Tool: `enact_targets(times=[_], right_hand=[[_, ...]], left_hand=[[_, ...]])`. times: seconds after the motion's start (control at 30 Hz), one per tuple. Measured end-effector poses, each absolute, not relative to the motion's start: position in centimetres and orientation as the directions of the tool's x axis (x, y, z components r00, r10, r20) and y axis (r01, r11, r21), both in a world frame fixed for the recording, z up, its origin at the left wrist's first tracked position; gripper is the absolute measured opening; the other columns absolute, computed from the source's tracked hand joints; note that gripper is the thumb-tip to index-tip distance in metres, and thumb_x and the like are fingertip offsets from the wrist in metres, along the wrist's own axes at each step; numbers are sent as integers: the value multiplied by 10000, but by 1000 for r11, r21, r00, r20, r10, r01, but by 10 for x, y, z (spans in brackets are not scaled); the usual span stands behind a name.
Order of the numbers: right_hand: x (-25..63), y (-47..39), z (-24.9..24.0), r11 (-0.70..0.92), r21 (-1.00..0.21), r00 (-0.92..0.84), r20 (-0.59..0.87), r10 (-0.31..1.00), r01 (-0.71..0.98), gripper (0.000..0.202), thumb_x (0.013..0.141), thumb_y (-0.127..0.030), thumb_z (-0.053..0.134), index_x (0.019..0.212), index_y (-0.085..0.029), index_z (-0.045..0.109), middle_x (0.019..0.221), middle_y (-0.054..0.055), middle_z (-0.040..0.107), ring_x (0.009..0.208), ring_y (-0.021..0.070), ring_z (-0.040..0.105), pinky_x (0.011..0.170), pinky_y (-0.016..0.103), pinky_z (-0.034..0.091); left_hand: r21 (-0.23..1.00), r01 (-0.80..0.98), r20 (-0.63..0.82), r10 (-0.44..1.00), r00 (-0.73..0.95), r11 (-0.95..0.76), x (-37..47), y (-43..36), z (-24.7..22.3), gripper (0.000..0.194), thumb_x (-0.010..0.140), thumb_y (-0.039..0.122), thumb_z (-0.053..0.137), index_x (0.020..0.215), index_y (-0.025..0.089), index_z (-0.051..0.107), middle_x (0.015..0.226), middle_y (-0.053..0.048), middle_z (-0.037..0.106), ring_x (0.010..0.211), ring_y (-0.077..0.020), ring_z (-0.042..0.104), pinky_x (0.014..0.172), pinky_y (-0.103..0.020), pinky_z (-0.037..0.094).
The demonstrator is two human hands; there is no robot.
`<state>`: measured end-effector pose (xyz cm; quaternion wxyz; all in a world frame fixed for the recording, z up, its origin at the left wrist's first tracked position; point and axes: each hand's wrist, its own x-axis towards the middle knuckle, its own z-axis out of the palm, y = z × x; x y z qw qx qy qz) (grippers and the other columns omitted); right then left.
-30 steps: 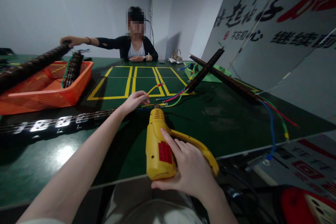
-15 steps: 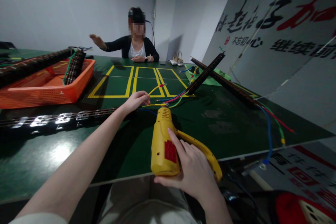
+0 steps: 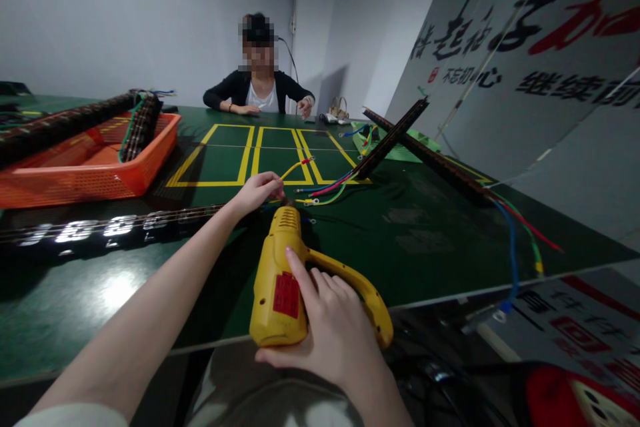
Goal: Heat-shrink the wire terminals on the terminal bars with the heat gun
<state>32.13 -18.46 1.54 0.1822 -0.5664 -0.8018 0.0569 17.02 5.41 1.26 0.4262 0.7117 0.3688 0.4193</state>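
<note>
My right hand (image 3: 333, 320) is wrapped round the body of a yellow heat gun (image 3: 280, 280), whose nozzle end points away from me toward the wires. My left hand (image 3: 260, 193) pinches a yellow wire (image 3: 293, 169) with a red sleeve and ring terminal at its tip. Just past the gun's nozzle lie further wire ends with ring terminals. A long dark strip (image 3: 130, 227) runs from the left edge up to my left hand, which hides its end.
An orange basket (image 3: 90, 183) holding dark strips stands at left. Two crossed dark strips (image 3: 393, 140) rest by a green basket (image 3: 420, 152) at right, wires trailing. A person (image 3: 260, 90) sits across the green table (image 3: 350, 273).
My right hand has moved the heat gun left, closer to my left hand. Across the table, the person has lowered one raised arm and lifted the other hand a little.
</note>
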Motion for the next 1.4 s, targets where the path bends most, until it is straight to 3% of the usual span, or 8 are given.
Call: enact_targets(times=[0.27,0.6,0.83,1.4], right_hand=[[312,-184,13,426,-274,-362,255,897,862,1228,512,-852,562,1478,-240,114,950,74,578,837,270,572,786,449,465],[343,-187,14,380,-262,-315,260,913,887,1230,527,-821,592,1485,-232,93,1059,94,607,932,279,582,823,434,456],[356,-193,8,353,-214,-269,341,901,911,1207,554,-822,576,1483,-214,101,1042,108,616,910,284,595,795,434,467],[316,-185,11,392,-227,-316,307,898,892,1244,520,-830,583,1481,-181,132,975,101,606,867,283,585,773,429,468]], left_hand=[[919,177,260,880,397,-352,169,51,13,287,707,432,576,705,145,582,674,-45,667,576,-126,552,571,-242,430],[927,165,238,870,431,-336,160,57,10,316,714,456,593,768,145,594,711,-41,673,643,-142,600,674,-284,484],[925,161,251,872,421,-344,160,55,10,309,704,441,599,776,141,599,719,-54,680,674,-156,618,706,-302,499],[882,252,275,868,414,-399,162,57,8,313,732,457,580,759,149,629,664,-19,644,621,-141,573,619,-254,448]])
